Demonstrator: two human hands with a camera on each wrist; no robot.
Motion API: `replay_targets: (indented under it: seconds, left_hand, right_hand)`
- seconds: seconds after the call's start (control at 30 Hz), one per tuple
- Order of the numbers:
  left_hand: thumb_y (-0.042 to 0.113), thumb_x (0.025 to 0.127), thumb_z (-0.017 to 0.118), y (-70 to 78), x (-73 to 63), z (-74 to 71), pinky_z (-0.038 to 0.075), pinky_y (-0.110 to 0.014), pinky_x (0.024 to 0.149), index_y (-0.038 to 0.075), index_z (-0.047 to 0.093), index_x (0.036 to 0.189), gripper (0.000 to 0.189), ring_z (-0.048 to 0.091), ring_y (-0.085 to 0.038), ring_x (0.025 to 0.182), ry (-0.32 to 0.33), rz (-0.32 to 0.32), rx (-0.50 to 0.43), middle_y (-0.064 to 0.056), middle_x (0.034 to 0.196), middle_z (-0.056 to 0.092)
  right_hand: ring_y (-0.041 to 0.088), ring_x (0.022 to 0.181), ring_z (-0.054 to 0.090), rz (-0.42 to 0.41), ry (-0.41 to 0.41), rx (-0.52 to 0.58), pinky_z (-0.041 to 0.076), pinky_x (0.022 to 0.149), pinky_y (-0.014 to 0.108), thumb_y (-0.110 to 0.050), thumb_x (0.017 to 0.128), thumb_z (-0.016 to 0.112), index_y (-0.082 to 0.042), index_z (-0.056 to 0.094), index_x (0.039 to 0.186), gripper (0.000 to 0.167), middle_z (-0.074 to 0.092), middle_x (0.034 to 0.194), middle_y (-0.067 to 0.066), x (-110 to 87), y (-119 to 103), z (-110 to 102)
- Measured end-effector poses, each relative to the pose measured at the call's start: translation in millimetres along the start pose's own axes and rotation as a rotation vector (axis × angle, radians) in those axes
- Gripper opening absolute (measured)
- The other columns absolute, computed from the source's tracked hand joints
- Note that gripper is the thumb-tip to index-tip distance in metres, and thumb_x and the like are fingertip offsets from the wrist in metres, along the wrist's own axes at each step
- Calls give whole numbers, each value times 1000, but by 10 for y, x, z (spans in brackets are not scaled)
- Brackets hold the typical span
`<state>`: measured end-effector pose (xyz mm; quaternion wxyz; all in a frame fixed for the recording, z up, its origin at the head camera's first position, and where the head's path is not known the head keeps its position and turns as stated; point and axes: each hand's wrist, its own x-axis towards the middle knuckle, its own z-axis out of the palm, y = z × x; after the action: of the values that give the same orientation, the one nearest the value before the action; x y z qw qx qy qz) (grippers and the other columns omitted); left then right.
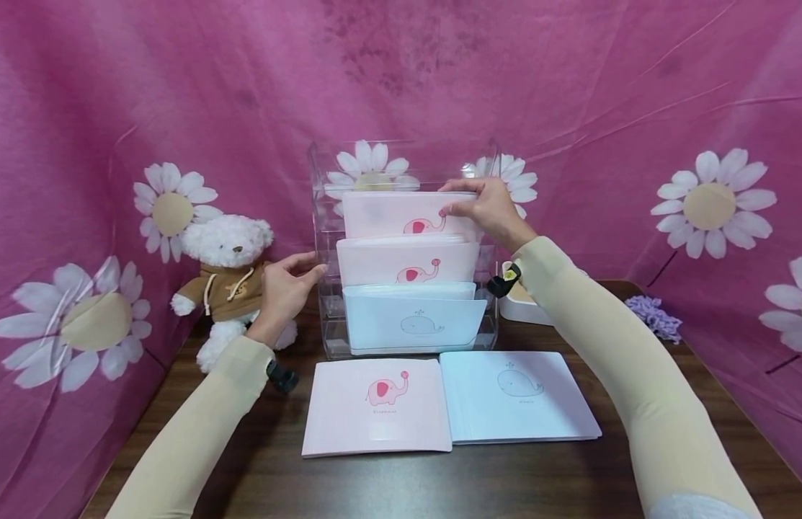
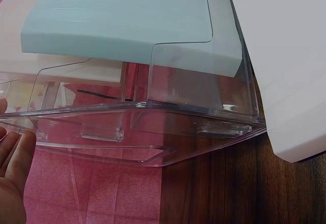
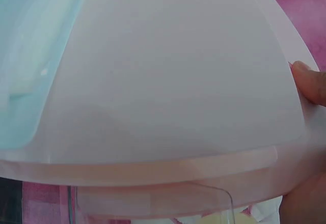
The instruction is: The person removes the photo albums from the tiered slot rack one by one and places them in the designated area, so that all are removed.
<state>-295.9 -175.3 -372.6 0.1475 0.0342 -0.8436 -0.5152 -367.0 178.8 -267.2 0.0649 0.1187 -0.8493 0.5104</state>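
Note:
A clear plastic tiered rack [image 1: 321, 317] stands on the table, holding pink elephant booklets in its upper two tiers and pale blue whale booklets [image 1: 381, 317] in the lowest. My right hand [image 1: 490, 209] pinches the top right corner of the rearmost pink booklet [image 1: 375, 213], thumb in front and fingers behind. In the right wrist view the thumb [image 3: 309, 84] lies at a pink booklet's edge. My left hand [image 1: 289, 288] is at the rack's left side, its fingers extended and fingertips right at the side wall. The middle pink booklets [image 1: 368, 263] sit just below.
In front of the rack, a pink elephant booklet [image 1: 377, 425] and a blue whale booklet [image 1: 524, 411] lie flat side by side on the wooden table [image 1: 264, 468]. A white teddy bear [image 1: 225, 252] sits left. A white container [image 1: 520, 310] and purple fluffy item [image 1: 656, 317] lie right.

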Motion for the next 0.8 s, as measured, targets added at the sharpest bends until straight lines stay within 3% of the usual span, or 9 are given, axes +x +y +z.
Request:
replay_targets:
  seconds: [0.27, 0.5, 0.67, 0.8]
  left_hand:
    - [34, 88, 80, -21, -21, -3, 48, -16, 75, 14, 74, 124, 42, 65, -13, 94, 13, 3, -18, -11, 117, 75]
    - [33, 88, 80, -11, -28, -5, 49, -13, 71, 13, 74, 124, 42, 64, -3, 83, 20, 14, -26, -13, 113, 77]
    - [32, 88, 80, -8, -9, 12, 50, -12, 70, 13, 74, 124, 42, 66, -2, 83, 11, 9, -31, -11, 115, 77]
    - [33, 88, 80, -10, 0, 16, 50, -14, 73, 14, 74, 125, 42, 68, -10, 92, 11, 7, -22, -10, 116, 76]
  right_hand:
    - [17, 134, 56, -21, 43, 4, 52, 93, 24, -11, 79, 86, -11, 78, 114, 36, 67, 139, 7, 3, -1, 55]
    - [16, 132, 57, -26, 32, 8, 53, 89, 22, -14, 80, 87, -13, 79, 114, 35, 66, 140, 7, -25, -21, 35]
    - [12, 98, 69, -41, 54, 39, 57, 75, 20, -14, 80, 87, -13, 79, 113, 34, 74, 124, 8, -43, -26, -20]
    - [10, 80, 71, -59, 80, 89, 59, 71, 22, -12, 81, 86, -12, 79, 113, 33, 77, 107, 0, -48, -64, -82]
